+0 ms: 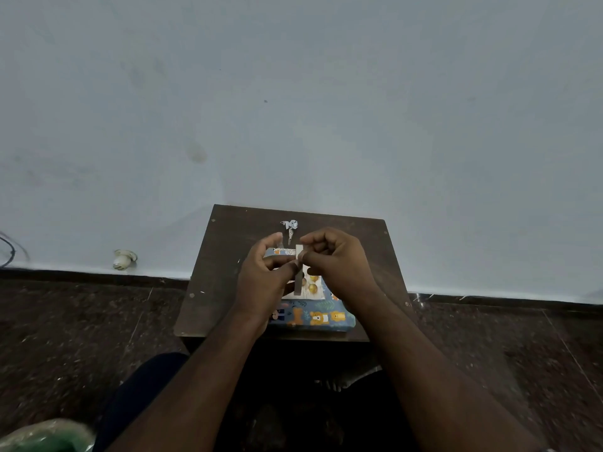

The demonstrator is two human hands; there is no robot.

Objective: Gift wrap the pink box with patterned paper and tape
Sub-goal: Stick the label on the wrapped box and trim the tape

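The box [318, 316] lies on the small dark wooden table [215, 272], covered in blue paper printed with bears. A white card with gold balloons [314, 287] rests on top of it. Both hands hover above the box and meet at a pale strip of tape [298, 272] that hangs upright between them. My left hand [266, 275] pinches the strip with thumb and fingertips. My right hand [332, 259] pinches it from the other side, fingers curled. No pink of the box shows.
A crumpled scrap of patterned paper [289, 226] lies near the table's far edge. The table stands against a pale wall on a dark speckled floor. A white plug-like object [124, 258] sits at the wall base on the left. A green plastic bag [45, 435] shows at the bottom left.
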